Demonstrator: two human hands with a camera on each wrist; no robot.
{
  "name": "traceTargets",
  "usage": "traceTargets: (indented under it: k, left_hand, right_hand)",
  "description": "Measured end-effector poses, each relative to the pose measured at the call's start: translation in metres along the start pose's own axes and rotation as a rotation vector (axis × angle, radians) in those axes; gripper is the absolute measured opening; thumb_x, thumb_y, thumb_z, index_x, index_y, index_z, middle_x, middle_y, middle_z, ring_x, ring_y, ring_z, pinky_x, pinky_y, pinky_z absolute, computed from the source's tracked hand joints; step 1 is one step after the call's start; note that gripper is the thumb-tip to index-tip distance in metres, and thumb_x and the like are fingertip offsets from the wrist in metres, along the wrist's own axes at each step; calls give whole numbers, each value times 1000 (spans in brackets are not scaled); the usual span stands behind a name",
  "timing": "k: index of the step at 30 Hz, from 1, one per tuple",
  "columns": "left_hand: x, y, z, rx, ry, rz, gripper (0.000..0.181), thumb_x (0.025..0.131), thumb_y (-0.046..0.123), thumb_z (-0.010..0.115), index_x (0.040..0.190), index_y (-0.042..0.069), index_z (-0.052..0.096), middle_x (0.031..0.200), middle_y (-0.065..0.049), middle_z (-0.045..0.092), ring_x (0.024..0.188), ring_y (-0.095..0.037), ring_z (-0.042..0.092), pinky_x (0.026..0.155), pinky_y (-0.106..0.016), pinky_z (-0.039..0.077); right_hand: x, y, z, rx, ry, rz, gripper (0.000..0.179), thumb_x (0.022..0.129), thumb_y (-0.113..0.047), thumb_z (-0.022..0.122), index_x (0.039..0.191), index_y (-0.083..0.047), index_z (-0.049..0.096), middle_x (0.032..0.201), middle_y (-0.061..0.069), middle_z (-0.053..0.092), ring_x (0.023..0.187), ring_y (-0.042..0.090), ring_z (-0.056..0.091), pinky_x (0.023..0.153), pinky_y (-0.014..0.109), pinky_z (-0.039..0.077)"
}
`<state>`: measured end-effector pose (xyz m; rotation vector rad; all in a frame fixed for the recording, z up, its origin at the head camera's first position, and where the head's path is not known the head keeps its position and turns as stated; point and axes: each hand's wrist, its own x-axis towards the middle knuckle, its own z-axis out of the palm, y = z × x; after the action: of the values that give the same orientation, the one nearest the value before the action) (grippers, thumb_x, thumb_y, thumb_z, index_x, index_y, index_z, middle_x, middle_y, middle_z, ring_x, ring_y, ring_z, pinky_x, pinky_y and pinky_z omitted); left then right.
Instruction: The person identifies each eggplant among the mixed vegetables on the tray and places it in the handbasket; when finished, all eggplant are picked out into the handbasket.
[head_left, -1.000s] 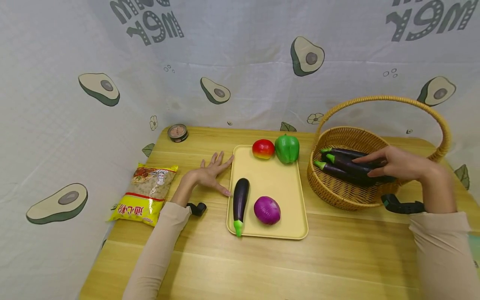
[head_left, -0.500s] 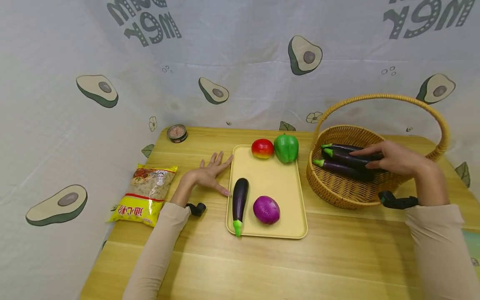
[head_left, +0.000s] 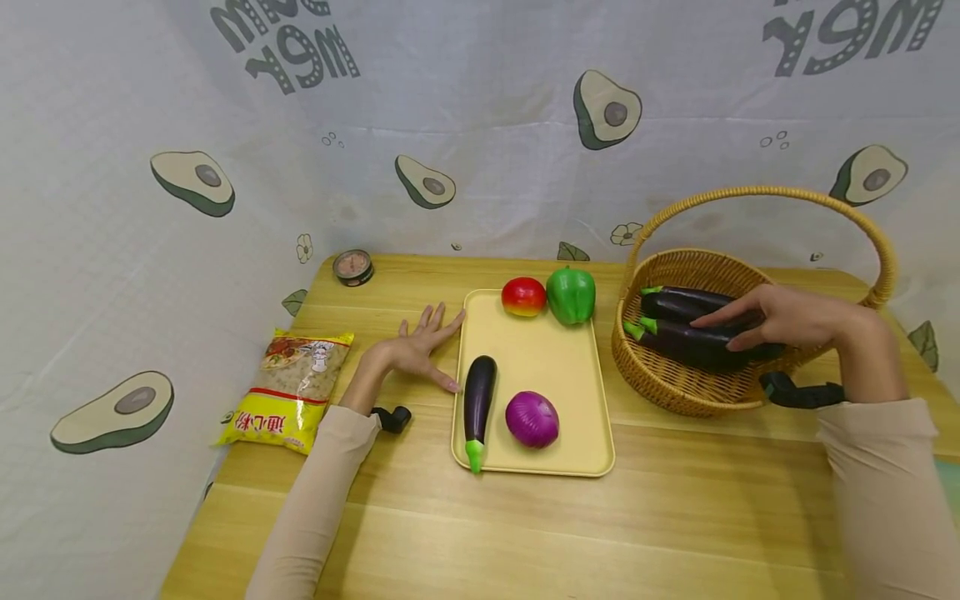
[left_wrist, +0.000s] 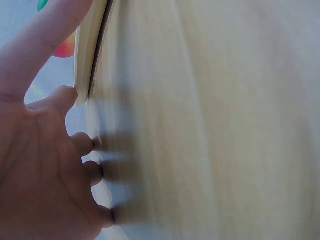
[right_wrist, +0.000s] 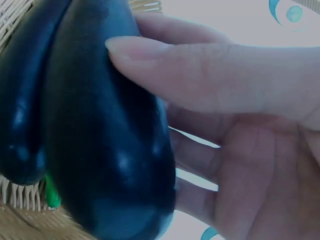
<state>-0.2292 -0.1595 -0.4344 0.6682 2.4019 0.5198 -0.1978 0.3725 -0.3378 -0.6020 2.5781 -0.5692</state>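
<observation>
In the basket [head_left: 660, 392], my right hand [head_left: 795, 317] grips a dark purple eggplant [right_wrist: 110, 125], its thumb on one side and fingers on the other. Another eggplant [head_left: 675, 304] lies behind it, and a green stem [head_left: 634, 332] pokes out beside it at the front left. My left hand [head_left: 416, 350] is spread on the table, its index finger and thumb at the left rim of the yellow tray [head_left: 536, 354]. On that tray lie an eggplant [head_left: 478, 400], a purple onion [head_left: 532, 419], a red-yellow mango-like fruit [head_left: 523, 297] and a green bell pepper [head_left: 572, 296].
A yellow bag of pasta [head_left: 292, 387] lies on the table left of my left hand. Near the back left corner sits a small round tin [head_left: 353, 267]. The basket's tall handle [head_left: 765, 193] arches above my right hand. A printed curtain [head_left: 495, 200] hangs behind the table.
The eggplant under my right hand has shifted toward the front of the basket, against the front one. My left hand and the things on the tray stay put.
</observation>
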Motion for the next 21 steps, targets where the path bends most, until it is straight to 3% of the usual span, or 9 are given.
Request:
traceTargets:
  k: [4,6,9,15,18,21]
  left_hand:
    - [0,-2,0,-4,0,-2,127,84,50,84,167,28,-10,169,-16,-31,156,-34,-33,121,-69,-20]
    - [0,-2,0,-2,0,-1,127,84,50,84,167,28,-10,169,-15,-31,156,-33,-34,121,-69,-20]
    - [1,-2,1,3,-6,-5,127,84,51,84,166,29,-11,169,-14,-32,156,-32,-34,121,-68,-20]
    - [1,-3,1,2,-4,-3,127,84,50,83,166,30,-11,169,-13,-32,156,-32,-34,122,-68,-20]
    - [1,-3,1,1,-2,-2,127,84,51,83,166,29,-11,169,-14,-32,156,-33,-34,122,-68,-20]
    - [1,-4,0,0,-3,-3,127,84,51,84,166,30,-11,169,-14,-32,156,-33,-35,122,-68,-20]
  right_hand:
    - [3,0,1,-31,28,17,46,97,-11,71,142,-2,63,144,34,57,89,2,53,69,22,43]
    - [6,1,1,-47,49,30,45,98,-8,69,142,0,62,143,37,55,89,11,55,68,24,41]
    - [9,0,2,-86,71,38,44,97,-6,69,141,-1,63,141,35,58,107,21,59,73,21,45]
    - [11,-3,2,-71,59,45,44,98,-12,70,141,-5,64,142,37,57,119,34,59,78,19,48]
    - [10,-5,3,-69,62,38,44,98,-17,72,141,-9,65,142,33,59,126,38,58,81,18,50]
    - [9,-7,6,-47,53,-4,45,96,-18,74,140,-12,67,142,28,61,127,33,59,83,20,53]
